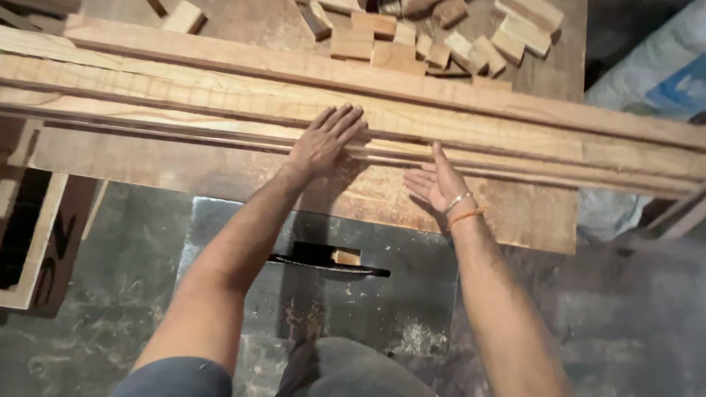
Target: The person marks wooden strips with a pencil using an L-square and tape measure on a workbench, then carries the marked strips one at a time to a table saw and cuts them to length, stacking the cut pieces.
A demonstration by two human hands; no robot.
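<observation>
My left hand (325,140) lies palm down with its fingers spread on a long grooved wooden plank (220,99) that runs across the workbench from left to right. To its right, my right hand (435,180) is turned palm up, fingers apart, with its fingertips against the near edge of a thin wooden strip (515,170) beside the plank. Thin bangles circle my right wrist. Neither hand grips anything.
Several short wood offcuts (434,37) are heaped on the far side of the bench. A flat board (515,217) juts out under the planks. Below are a metal sheet with a slot (331,265), a wooden frame (37,235) at left, and a sack (654,73) at right.
</observation>
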